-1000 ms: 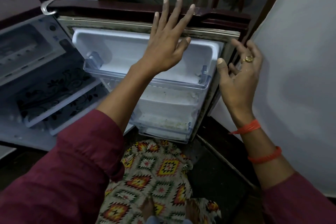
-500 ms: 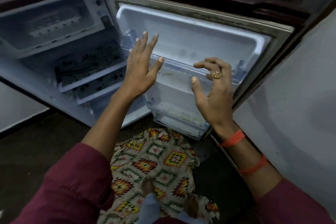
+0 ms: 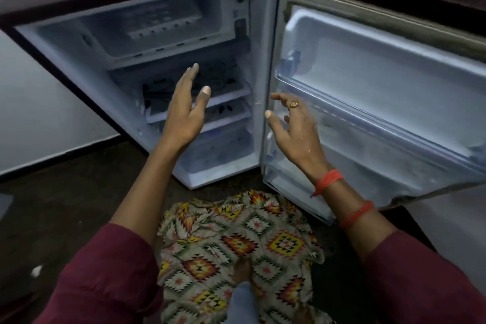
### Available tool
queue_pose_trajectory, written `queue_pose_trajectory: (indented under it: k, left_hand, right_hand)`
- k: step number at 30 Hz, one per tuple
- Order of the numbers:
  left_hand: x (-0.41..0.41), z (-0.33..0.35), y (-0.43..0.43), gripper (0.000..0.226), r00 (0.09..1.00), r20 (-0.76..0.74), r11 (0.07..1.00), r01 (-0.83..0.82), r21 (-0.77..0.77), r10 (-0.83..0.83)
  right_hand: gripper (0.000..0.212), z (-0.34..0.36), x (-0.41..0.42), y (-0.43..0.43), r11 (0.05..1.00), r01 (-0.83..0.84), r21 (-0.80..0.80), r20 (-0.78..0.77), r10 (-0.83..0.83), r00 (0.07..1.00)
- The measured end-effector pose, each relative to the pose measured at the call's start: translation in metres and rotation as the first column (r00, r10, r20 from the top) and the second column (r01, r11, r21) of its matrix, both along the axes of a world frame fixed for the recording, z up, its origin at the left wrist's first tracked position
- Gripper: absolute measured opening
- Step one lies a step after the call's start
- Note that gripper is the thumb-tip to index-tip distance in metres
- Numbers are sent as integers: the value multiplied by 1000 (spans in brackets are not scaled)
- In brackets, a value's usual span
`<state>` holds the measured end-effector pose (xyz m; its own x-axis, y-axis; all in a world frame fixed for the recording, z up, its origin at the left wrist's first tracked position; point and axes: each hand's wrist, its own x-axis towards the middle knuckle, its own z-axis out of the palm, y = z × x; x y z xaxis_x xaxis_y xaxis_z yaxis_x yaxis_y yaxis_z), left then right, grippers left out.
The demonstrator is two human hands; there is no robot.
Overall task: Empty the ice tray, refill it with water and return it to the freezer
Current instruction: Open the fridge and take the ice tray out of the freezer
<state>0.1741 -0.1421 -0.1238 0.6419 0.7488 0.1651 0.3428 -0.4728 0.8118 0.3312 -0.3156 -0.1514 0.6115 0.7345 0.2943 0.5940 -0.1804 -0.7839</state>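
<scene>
A small maroon fridge stands open in front of me. Its freezer compartment [image 3: 157,31] is at the top of the cabinet, and a pale tray-like shape [image 3: 163,22] lies inside it, too blurred to tell as the ice tray. My left hand [image 3: 185,110] is raised with fingers spread in front of the patterned shelves [image 3: 226,92], holding nothing. My right hand [image 3: 294,126], with a ring, hovers fingers apart at the hinge edge of the open door [image 3: 381,87]. It touches nothing that I can make out.
The door swings out to the right, with clear plastic door racks [image 3: 368,123] and a lower bin [image 3: 294,187]. A light wall [image 3: 39,113] runs on the left. Dark floor [image 3: 65,218] lies below, and my patterned garment [image 3: 236,244] and feet are underneath me.
The view has swung left, from the door's inside to the cabinet. Both hands have moved off the door top and now hang lower in front of the fridge opening.
</scene>
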Motion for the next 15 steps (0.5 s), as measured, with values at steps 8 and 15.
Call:
queue_pose_trajectory:
  k: [8, 15]
  left_hand:
    - [-12, -11, 117, 54, 986, 53, 985, -156, -76, 160]
    - [5, -18, 198, 52, 954, 103, 951, -264, -160, 282]
  right_hand:
    - [36, 7, 9, 140, 998, -60, 13, -28, 60, 998]
    - [39, 14, 30, 239, 996, -83, -27, -70, 81, 994]
